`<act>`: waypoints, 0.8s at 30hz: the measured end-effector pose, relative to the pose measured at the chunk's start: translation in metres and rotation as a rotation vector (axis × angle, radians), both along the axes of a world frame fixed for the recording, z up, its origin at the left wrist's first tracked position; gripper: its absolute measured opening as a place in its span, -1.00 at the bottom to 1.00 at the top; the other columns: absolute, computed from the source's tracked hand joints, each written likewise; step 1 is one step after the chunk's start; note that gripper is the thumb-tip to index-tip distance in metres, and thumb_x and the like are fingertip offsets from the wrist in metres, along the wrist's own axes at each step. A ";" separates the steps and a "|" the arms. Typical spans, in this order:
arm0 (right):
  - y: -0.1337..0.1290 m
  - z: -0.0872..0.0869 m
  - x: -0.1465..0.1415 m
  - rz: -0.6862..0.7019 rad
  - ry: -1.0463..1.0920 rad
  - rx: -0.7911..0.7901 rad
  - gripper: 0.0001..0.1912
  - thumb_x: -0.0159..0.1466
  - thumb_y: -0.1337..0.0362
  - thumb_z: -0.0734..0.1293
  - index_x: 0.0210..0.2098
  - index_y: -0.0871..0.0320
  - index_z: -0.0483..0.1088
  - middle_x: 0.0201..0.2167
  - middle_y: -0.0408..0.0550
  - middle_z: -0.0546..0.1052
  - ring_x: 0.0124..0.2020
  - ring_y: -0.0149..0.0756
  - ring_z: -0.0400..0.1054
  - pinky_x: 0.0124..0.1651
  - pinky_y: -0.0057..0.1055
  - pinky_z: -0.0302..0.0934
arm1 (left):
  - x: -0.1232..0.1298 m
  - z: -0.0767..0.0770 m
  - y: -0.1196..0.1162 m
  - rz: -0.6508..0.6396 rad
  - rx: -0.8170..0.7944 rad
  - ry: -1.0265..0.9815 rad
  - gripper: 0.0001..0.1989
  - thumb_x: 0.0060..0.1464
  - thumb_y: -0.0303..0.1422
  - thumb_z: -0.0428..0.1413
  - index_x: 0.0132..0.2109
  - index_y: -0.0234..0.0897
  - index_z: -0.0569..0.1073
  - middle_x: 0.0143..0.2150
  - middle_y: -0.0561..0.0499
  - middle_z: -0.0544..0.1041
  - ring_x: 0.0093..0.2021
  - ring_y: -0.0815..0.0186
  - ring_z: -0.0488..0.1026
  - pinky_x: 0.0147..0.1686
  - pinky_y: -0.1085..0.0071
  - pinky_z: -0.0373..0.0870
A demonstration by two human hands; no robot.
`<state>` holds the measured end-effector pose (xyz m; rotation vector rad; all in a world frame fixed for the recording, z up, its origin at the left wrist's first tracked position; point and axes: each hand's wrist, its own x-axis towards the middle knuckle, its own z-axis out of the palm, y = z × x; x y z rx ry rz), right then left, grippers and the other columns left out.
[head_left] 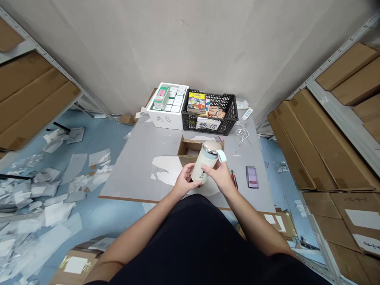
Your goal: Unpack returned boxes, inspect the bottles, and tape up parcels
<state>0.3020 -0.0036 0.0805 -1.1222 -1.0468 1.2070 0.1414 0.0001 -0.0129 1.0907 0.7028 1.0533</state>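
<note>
A cream tumbler (204,163) with a shiny lid and a pale blue strap loop is held tilted above the front of the table. My left hand (185,180) wraps its lower left side near the base. Around its right side closes my right hand (218,174), thumb across the printed front. Just behind the tumbler stands an open cardboard box (185,159), partly hidden by it. A red-handled tool (234,180), its kind unclear, lies right of my right hand.
On the grey table (136,158) stand a white foam box (168,120) of small cartons and a black crate (228,122) of books. A phone (252,177), a white cable (243,132) and a remote (247,114) lie right. Shelves with cartons (323,138) flank both sides; paper scraps (59,213) litter the floor.
</note>
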 end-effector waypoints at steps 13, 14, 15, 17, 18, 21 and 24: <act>-0.003 -0.006 0.021 0.211 0.083 -0.067 -0.33 -0.11 0.03 0.59 -0.06 0.09 0.41 -0.13 0.00 0.56 -0.08 -0.06 0.43 0.00 -0.11 0.32 | -0.010 -0.003 -0.003 -0.439 -0.495 -0.464 -0.28 0.03 0.07 0.18 0.18 -0.34 0.31 -0.09 -0.25 0.53 -0.18 0.08 0.54 -0.14 0.13 0.44; -0.004 -0.011 0.019 0.155 0.049 -0.052 -0.31 -0.11 0.05 0.60 -0.03 0.09 0.39 -0.09 0.01 0.55 -0.05 -0.07 0.42 0.04 -0.12 0.30 | -0.009 -0.006 -0.003 -0.409 -0.484 -0.447 -0.29 0.05 0.05 0.18 0.20 -0.32 0.29 -0.05 -0.25 0.52 -0.14 0.06 0.54 -0.11 0.12 0.44; -0.005 -0.015 0.016 0.112 0.014 -0.040 -0.27 -0.12 0.05 0.60 0.00 0.08 0.38 -0.05 0.02 0.54 -0.01 -0.07 0.40 0.08 -0.13 0.28 | -0.009 -0.009 -0.003 -0.385 -0.468 -0.426 -0.30 0.07 0.01 0.19 0.22 -0.29 0.26 -0.02 -0.26 0.51 -0.11 0.04 0.53 -0.09 0.10 0.43; -0.007 -0.021 0.011 0.059 -0.047 -0.019 -0.19 -0.11 0.05 0.59 0.09 0.08 0.32 0.03 0.06 0.49 0.06 -0.07 0.36 0.15 -0.14 0.24 | -0.010 -0.013 -0.005 -0.359 -0.439 -0.395 -0.30 0.07 -0.04 0.21 0.25 -0.25 0.23 0.01 -0.26 0.50 -0.08 0.04 0.52 -0.07 0.09 0.42; -0.008 -0.023 0.010 0.043 -0.072 -0.007 -0.13 -0.09 0.04 0.59 0.15 0.08 0.28 0.09 0.08 0.45 0.10 -0.07 0.34 0.17 -0.15 0.22 | -0.010 -0.014 -0.006 -0.359 -0.434 -0.388 -0.30 0.07 -0.04 0.21 0.26 -0.25 0.22 0.01 -0.25 0.49 -0.09 0.05 0.53 -0.07 0.10 0.43; -0.014 -0.022 0.010 0.019 -0.125 0.035 0.07 -0.03 0.01 0.56 0.34 0.05 0.01 0.22 0.13 0.32 0.18 -0.08 0.28 0.21 -0.16 0.20 | -0.011 -0.019 -0.009 -0.411 -0.457 -0.392 -0.24 0.06 0.06 0.17 0.26 -0.27 0.22 -0.04 -0.25 0.50 -0.21 0.13 0.54 -0.15 0.15 0.45; -0.019 -0.019 0.015 0.021 -0.172 0.076 0.22 0.00 0.04 0.55 0.41 0.00 -0.26 0.21 0.15 0.33 0.17 -0.08 0.30 0.18 -0.13 0.23 | -0.013 -0.023 -0.009 -0.469 -0.493 -0.396 -0.20 0.03 0.15 0.12 0.25 -0.29 0.26 -0.09 -0.25 0.52 -0.28 0.17 0.53 -0.22 0.21 0.45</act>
